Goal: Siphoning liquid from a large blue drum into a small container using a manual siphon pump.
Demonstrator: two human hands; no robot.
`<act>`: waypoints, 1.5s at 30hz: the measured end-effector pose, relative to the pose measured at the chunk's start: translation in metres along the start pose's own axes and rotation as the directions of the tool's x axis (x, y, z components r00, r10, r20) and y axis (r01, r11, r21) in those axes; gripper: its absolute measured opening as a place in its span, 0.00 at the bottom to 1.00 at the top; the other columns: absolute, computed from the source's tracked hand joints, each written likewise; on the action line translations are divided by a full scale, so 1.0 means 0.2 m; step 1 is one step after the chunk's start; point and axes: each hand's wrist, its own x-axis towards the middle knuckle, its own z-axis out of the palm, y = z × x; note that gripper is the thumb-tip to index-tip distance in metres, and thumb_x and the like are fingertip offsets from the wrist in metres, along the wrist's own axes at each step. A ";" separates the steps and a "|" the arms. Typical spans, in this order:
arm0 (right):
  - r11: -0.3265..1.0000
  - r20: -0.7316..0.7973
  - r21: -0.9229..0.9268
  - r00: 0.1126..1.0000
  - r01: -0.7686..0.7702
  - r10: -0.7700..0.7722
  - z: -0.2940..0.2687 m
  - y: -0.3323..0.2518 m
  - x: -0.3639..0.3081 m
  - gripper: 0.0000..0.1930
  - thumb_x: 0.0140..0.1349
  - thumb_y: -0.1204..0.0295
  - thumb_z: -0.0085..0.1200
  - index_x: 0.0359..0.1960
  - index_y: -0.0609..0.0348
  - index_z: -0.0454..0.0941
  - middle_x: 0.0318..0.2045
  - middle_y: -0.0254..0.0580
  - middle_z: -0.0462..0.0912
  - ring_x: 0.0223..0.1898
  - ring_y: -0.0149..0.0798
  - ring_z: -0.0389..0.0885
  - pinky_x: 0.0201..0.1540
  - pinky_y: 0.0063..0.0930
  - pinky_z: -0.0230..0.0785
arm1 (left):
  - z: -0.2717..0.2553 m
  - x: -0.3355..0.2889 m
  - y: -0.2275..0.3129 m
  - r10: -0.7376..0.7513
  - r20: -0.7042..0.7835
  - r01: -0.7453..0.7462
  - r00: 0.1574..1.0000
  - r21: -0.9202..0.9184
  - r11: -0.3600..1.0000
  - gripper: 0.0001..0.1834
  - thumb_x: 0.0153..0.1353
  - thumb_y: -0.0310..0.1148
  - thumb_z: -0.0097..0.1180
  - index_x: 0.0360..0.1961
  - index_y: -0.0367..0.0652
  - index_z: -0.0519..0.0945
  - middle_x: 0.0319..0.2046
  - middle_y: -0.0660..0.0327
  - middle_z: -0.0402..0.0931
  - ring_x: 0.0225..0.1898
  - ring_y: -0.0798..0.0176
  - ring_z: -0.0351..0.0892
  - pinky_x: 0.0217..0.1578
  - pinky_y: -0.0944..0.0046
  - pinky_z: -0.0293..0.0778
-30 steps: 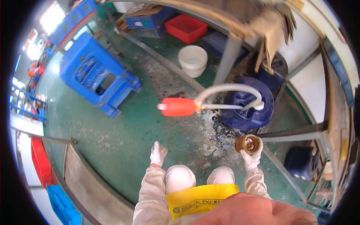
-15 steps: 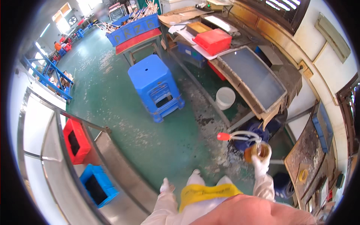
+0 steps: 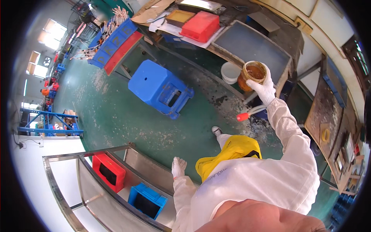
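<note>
My right hand (image 3: 265,89), in a white glove, is raised and wrapped round a glass jar (image 3: 242,82) of amber-brown liquid. The jar is tilted a little, its open mouth showing the liquid. It is in front of the near edge of a shallow grey-topped tray (image 3: 253,48) on the bench. Below the jar, a pale tube with a red end (image 3: 242,116) sticks out beside my right forearm, partly hidden by it. My left hand (image 3: 179,167), also gloved, hangs low near the metal rack with its fingers loosely extended, holding nothing.
A blue plastic stool (image 3: 152,83) stands ahead on the green floor, a white bucket (image 3: 229,72) under the bench. Red (image 3: 201,26) and blue (image 3: 112,48) bins sit farther off. At left, a metal rack (image 3: 85,176) holds a red crate (image 3: 114,170) and a blue crate (image 3: 152,193).
My right hand has lifted the jar upward and forward, away from the red-ended tube. The whole view has turned, and my left hand still hangs low.
</note>
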 end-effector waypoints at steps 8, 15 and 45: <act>0.995 -0.032 -0.104 0.999 -0.002 -0.001 0.40 -0.11 0.54 0.44 0.47 0.60 0.73 0.67 0.53 0.64 0.58 0.46 0.79 0.61 0.43 0.77 0.66 0.33 0.66 | -0.23 -0.13 0.19 -0.056 -0.146 0.080 0.988 0.168 0.983 0.21 0.66 0.46 0.56 0.50 0.40 0.73 0.48 0.53 0.72 0.57 0.48 0.72 0.61 0.45 0.70; 0.982 0.008 -0.040 0.983 0.183 -0.182 0.85 -0.26 1.08 0.43 0.49 0.60 0.71 0.66 0.55 0.65 0.57 0.45 0.79 0.61 0.41 0.77 0.65 0.33 0.65 | -0.62 0.45 0.20 -0.197 -0.061 0.163 0.979 -0.355 0.921 0.21 0.69 0.47 0.52 0.53 0.41 0.75 0.49 0.54 0.74 0.55 0.49 0.73 0.59 0.47 0.70; 0.888 0.132 -0.449 0.990 0.095 -0.040 1.72 -0.13 2.60 0.51 0.44 0.49 0.73 0.69 0.53 0.63 0.59 0.51 0.79 0.61 0.50 0.77 0.64 0.38 0.66 | 0.32 1.18 1.33 -0.250 -0.269 0.197 0.930 -0.209 0.958 0.14 0.63 0.41 0.57 0.41 0.42 0.71 0.34 0.59 0.70 0.39 0.55 0.77 0.45 0.49 0.78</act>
